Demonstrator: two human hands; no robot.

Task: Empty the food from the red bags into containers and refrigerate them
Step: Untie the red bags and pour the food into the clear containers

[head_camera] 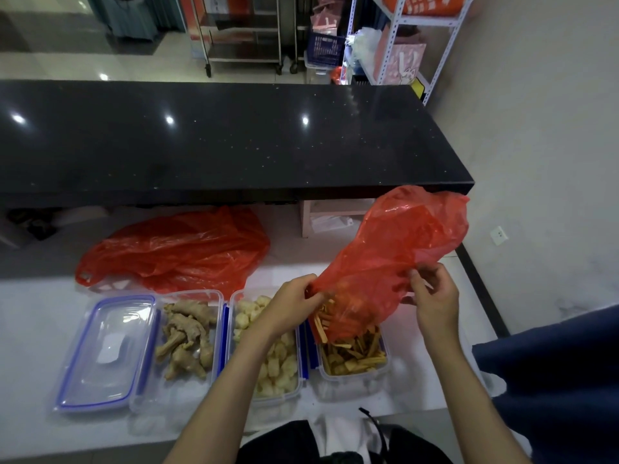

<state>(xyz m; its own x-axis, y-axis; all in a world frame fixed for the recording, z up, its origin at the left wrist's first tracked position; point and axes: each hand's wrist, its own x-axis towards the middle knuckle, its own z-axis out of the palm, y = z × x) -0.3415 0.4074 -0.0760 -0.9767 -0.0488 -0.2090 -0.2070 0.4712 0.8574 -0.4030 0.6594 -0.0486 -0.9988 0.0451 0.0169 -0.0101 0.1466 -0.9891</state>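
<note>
The black counter (234,135) spans the far side of the scene; the white work surface (40,316) lies below it and carries all task items. A flattened red bag (174,249) lies at the rear left of the work surface, just behind the containers; whether it is fully emptied cannot be told. The tilted red bag (395,256) is held above the right container (355,356), mouth downward, with stick-shaped fried pieces spilling from the mouth into that container. The middle container (278,349) holds pale puffed pieces, the left container (187,336) holds chicken feet, and a clear lid with blue rim (104,353) lies flat at the far left. The left hand (291,306) pinches the bag film at the mouth edge; the right hand (432,296) has fingers curled into the film at mid-length, gathering it. Handling assessment: the film is thin, limp and probably slippery, so it offers no stiffness; control should come from gripping bunched film near the mouth and near the closed end. The contents appear light and brittle; pour gently to limit breakage and spillage beyond the container rim. Lidding and refrigeration are not yet done.
</note>
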